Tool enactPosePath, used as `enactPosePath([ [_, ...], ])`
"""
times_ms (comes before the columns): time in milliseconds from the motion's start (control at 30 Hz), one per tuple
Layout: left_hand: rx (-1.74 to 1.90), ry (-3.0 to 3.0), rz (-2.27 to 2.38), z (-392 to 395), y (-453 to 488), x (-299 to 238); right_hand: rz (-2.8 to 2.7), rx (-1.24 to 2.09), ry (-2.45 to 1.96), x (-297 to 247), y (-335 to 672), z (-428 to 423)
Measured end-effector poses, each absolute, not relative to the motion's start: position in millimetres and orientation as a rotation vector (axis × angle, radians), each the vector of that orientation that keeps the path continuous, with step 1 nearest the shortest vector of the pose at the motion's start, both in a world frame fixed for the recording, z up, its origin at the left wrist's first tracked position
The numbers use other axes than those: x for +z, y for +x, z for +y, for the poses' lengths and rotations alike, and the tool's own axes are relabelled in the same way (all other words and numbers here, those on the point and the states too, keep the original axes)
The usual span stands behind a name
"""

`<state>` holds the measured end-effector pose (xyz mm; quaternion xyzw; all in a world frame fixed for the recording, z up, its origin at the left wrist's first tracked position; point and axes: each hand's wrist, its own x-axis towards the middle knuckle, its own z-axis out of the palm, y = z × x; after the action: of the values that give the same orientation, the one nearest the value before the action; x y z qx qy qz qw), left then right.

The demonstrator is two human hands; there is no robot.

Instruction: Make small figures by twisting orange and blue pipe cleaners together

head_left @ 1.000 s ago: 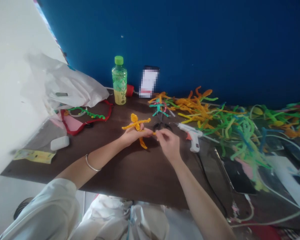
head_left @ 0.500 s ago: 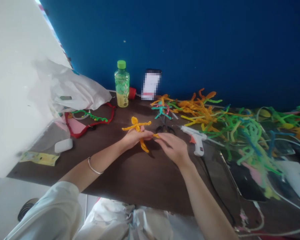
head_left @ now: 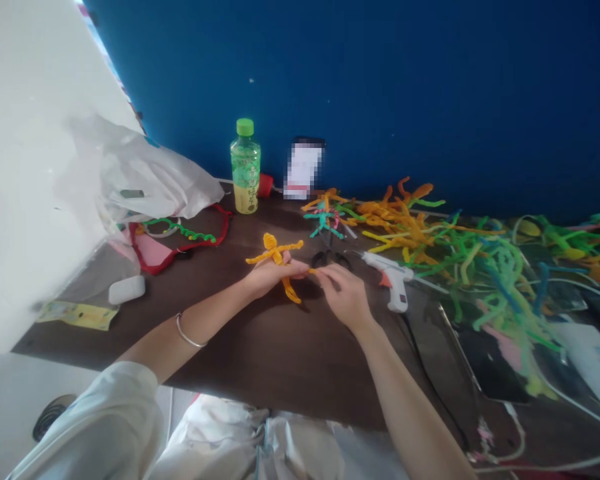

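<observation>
Left hand [head_left: 270, 277]: closed around the figure's middle, above the table.
Figure [head_left: 274, 254]: orange pipe-cleaner doll, one orange end reaching toward the right hand.
Right hand [head_left: 344, 295]: fingertips pinched together on that orange end.
Glue gun [head_left: 393, 280]: lying just beyond, untouched.

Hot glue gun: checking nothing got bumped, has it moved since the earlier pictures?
No: the hot glue gun holds its place beside the black scissors.
</observation>
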<state>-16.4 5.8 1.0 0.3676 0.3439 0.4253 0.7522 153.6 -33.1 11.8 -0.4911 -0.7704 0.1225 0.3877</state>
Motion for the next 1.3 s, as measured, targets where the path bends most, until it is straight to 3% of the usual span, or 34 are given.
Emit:
enactPosePath([
  [167, 1.020, 0.918, 0.773, 5.6, -16.0, 1.3, -1.500, 1.105, -1.380, 14.8, 148.7, -32.2],
  [367, 1.036, 1.066, 0.777, 3.1, -14.4, 4.2, -0.973, 1.833, -1.112, 20.2, 145.4, -31.7],
  [467, 1.052, 0.948, 0.802, 2.7, -14.0, 4.3, -1.107, 1.599, -1.194, 20.1, 143.2, -33.9],
  [700, 0.986, 0.685, 0.709, 6.3, -16.8, 2.5, -1.962, 0.044, -1.212, 14.7, 151.1, -37.5],
  [833, 0.943, 0.661, 0.682, 5.6, -16.9, 0.8, -2.119, -0.311, -1.136, 13.8, 156.5, -38.0],
  [1067, 0.942, 0.668, 0.583, 5.0, -15.1, 0.4, -2.031, -0.263, -1.165, 10.2, 152.9, -38.0],
  [1200, 0.977, 0.730, 0.611, 4.7, -13.9, 0.6, -1.839, 0.052, -1.252, 13.3, 144.8, -38.4],
  [1300, 1.031, 0.795, 0.663, 4.2, -12.9, 0.5, -1.655, 0.480, -1.362, 16.0, 140.2, -38.5],
])
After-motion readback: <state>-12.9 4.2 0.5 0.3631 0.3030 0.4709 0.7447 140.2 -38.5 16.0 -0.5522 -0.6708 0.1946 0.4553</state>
